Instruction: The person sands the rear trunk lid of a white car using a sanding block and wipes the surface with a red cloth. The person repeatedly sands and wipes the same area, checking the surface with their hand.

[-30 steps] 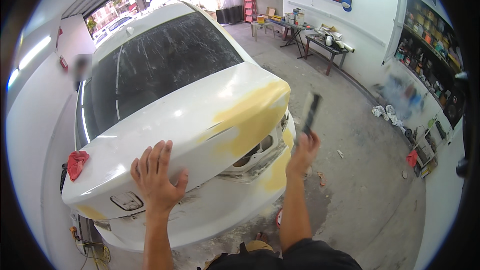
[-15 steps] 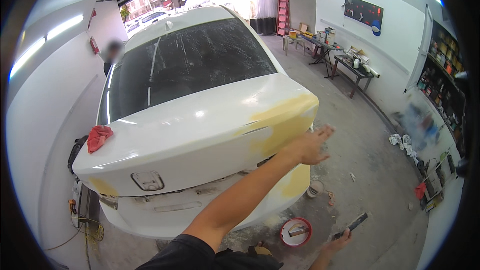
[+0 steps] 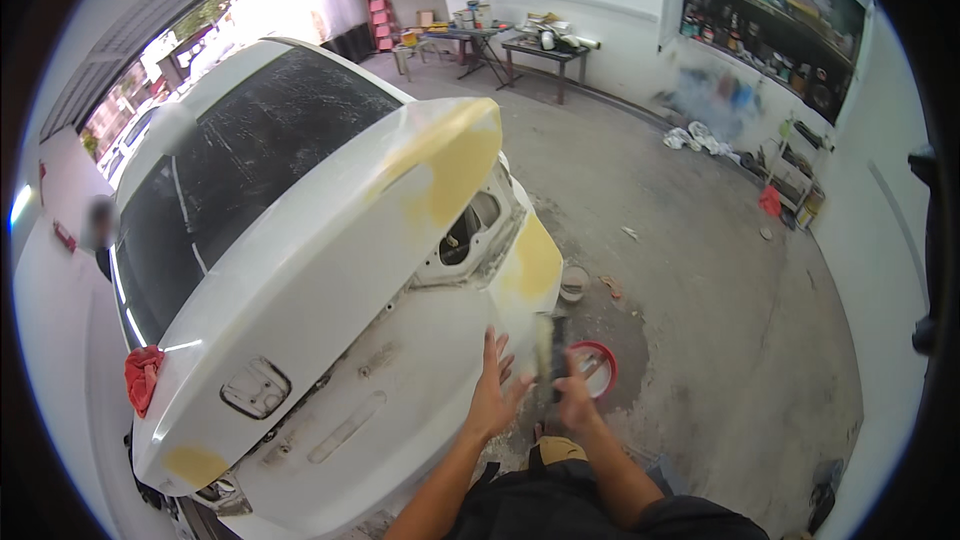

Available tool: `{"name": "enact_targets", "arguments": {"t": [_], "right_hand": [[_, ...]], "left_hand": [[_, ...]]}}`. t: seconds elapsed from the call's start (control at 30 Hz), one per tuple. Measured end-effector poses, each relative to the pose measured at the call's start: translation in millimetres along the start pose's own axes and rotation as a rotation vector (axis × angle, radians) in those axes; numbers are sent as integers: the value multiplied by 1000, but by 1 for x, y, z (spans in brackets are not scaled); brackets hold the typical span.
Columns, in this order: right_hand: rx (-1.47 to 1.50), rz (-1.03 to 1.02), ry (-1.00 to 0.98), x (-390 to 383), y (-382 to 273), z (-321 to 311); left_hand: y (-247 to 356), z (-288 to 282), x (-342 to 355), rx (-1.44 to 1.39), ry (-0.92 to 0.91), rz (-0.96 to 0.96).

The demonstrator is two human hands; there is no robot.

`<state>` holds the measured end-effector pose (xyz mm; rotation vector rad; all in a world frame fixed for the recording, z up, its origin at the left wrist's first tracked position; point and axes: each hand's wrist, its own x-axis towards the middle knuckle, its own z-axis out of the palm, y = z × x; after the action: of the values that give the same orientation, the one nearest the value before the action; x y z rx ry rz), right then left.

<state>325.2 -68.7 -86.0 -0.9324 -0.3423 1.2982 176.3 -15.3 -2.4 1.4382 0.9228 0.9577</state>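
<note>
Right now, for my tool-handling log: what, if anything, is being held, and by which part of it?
The right grip holds a dark sanding block, motion-blurred, by its near end. The open left grip appears empty.

The grey floor [image 3: 740, 330] supports a red-rimmed basin [image 3: 614, 370], a round pale container [image 3: 573, 296], an orange scrap [image 3: 612, 287] just beside that container, and crumpled white material [image 3: 690, 137] farther off.

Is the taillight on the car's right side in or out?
Out: the white car has a bare recess with a dark opening at its right rear.
</note>
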Motion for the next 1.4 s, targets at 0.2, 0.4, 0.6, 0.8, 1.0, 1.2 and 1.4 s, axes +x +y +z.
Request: {"name": "enact_targets", "arguments": {"t": [0.2, 0.4, 0.6, 0.8, 1.0, 1.2, 1.4], "right_hand": [[166, -53, -332, -71, 63, 44], [287, -32, -256, -93, 62, 35], [313, -82, -95, -90, 56, 31], [-240, -490, 191, -81, 34, 36], [-1181, -537, 341, -80, -8, 25], [-1360, -648, 264, -75, -35, 16], [-1064, -546, 3, -65, -40, 15]], "left_hand": [[-3, -3, -12, 209, 28, 252], [-9, -3, -33, 396, -113, 580], [-9, 4, -46, 471, -163, 694], [-2, 31, -69, 168, 112, 162], [-24, 39, -51, -84, 65, -54], [-40, 50, -42, -674, -13, -124], [-49, 43, -38, -629, 73, -150]]}}
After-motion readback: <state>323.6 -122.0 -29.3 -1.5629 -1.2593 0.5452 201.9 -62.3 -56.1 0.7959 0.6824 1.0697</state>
